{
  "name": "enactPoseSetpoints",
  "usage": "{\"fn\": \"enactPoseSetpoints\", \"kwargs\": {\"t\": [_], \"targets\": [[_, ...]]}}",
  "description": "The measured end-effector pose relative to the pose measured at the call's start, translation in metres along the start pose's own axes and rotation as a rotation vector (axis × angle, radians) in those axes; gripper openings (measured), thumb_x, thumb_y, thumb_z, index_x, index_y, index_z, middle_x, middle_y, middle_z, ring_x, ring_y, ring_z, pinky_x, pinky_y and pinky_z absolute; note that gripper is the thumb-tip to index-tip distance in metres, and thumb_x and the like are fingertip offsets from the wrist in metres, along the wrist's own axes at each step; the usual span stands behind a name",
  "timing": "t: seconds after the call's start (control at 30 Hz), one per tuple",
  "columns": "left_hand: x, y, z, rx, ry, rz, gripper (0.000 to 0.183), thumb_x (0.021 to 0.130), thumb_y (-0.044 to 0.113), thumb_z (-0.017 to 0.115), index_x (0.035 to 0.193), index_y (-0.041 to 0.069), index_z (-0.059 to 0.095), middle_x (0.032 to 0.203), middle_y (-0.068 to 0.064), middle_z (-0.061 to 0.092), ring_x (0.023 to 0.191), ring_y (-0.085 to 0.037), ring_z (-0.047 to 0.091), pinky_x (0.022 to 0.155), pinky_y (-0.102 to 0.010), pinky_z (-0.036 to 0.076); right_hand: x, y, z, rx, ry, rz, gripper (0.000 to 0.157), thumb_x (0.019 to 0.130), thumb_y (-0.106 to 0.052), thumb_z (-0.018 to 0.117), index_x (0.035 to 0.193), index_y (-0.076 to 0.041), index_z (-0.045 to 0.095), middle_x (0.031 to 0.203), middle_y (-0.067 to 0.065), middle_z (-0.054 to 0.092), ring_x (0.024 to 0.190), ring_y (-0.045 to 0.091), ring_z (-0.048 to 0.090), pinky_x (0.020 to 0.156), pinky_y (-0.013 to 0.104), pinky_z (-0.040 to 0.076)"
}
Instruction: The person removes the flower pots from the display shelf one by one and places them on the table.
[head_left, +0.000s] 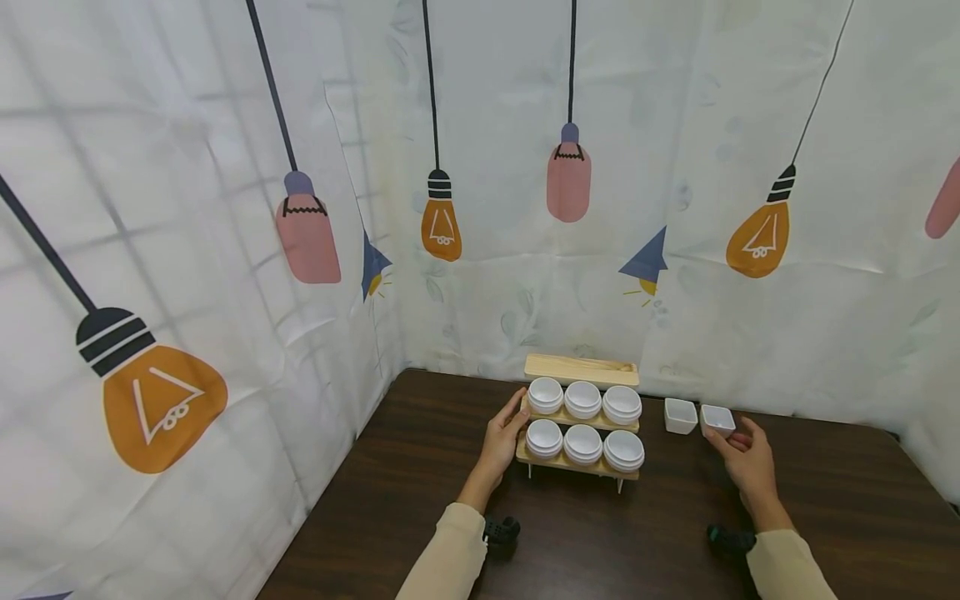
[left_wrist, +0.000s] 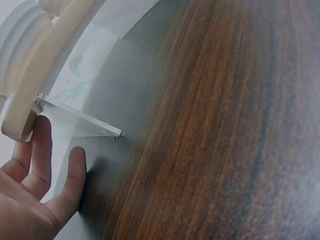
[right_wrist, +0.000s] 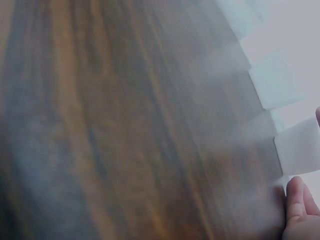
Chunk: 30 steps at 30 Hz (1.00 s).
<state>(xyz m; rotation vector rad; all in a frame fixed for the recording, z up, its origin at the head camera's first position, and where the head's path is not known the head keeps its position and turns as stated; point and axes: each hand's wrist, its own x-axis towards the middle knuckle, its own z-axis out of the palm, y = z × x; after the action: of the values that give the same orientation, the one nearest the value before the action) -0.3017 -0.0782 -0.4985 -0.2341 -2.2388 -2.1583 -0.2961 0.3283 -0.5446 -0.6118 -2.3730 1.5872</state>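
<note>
A stepped wooden rack (head_left: 581,369) stands at the back of the dark wooden table (head_left: 600,550). Its two lower tiers each carry three white round bowls (head_left: 583,398); the top tier is bare. My left hand (head_left: 504,435) lies against the rack's left end, and the left wrist view shows its straight fingers (left_wrist: 42,150) touching the rack's wooden edge (left_wrist: 35,80). My right hand (head_left: 742,458) is just behind a small white square dish (head_left: 717,419). In the blurred right wrist view that dish (right_wrist: 300,145) lies between a thumb tip (right_wrist: 296,202) and another finger; contact is unclear.
A second white square dish (head_left: 680,414) sits between the rack and the first dish. Printed curtain walls (head_left: 225,275) close the table's left and back sides. Bare tabletop runs along the front and right. A black camera is strapped on each wrist.
</note>
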Motion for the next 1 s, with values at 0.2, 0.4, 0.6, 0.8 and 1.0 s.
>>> {"fn": "enactPoseSetpoints", "kwargs": {"t": [0.2,0.4,0.6,0.8,1.0], "targets": [[0.000,-0.001,0.000,0.003,0.007,-0.004,0.048,0.106,0.023,0.056,0.154,0.017,0.049,0.126,-0.014,0.067,0.103,-0.007,0.058,0.096,-0.032,0.048,-0.005,0.001,0.000,0.030,0.015,0.011,0.094,0.099,-0.043,0.064,0.162,0.003,0.011,0.150,0.035,0.035,0.136,0.045,0.042,0.082,0.024,0.041],[0.000,0.000,-0.001,-0.002,-0.007,-0.005,0.049,0.106,0.023,0.056,0.154,0.018,0.049,0.124,-0.014,0.067,0.102,-0.007,0.058,0.096,-0.032,0.047,-0.009,0.002,0.002,0.066,0.031,0.049,0.095,0.099,-0.046,0.062,0.159,0.007,0.012,0.152,0.038,0.031,0.137,0.049,0.038,0.107,0.058,0.039],[-0.001,0.001,-0.002,-0.001,-0.012,0.003,0.050,0.107,0.023,0.055,0.155,0.014,0.046,0.126,-0.014,0.067,0.103,-0.006,0.058,0.096,-0.031,0.048,-0.016,0.000,0.002,0.079,0.053,0.073,0.089,0.100,-0.045,0.060,0.155,0.010,0.017,0.149,0.037,0.034,0.134,0.048,0.039,0.105,0.057,0.039],[-0.001,0.002,-0.001,-0.002,-0.010,0.000,0.050,0.107,0.022,0.055,0.155,0.015,0.047,0.125,-0.015,0.067,0.101,-0.006,0.058,0.095,-0.030,0.047,-0.024,-0.002,0.001,0.087,0.075,0.093,0.083,0.100,-0.044,0.059,0.152,0.011,0.023,0.139,0.032,0.041,0.123,0.040,0.044,0.085,0.030,0.045],[-0.002,0.003,-0.002,0.005,-0.012,-0.003,0.049,0.107,0.022,0.055,0.155,0.018,0.048,0.129,-0.014,0.067,0.102,-0.007,0.058,0.096,-0.030,0.047,-0.039,-0.009,0.005,0.073,0.116,0.067,0.066,0.101,-0.033,0.059,0.143,0.010,0.032,0.124,0.022,0.048,0.103,0.026,0.049,0.064,0.014,0.038]]}}
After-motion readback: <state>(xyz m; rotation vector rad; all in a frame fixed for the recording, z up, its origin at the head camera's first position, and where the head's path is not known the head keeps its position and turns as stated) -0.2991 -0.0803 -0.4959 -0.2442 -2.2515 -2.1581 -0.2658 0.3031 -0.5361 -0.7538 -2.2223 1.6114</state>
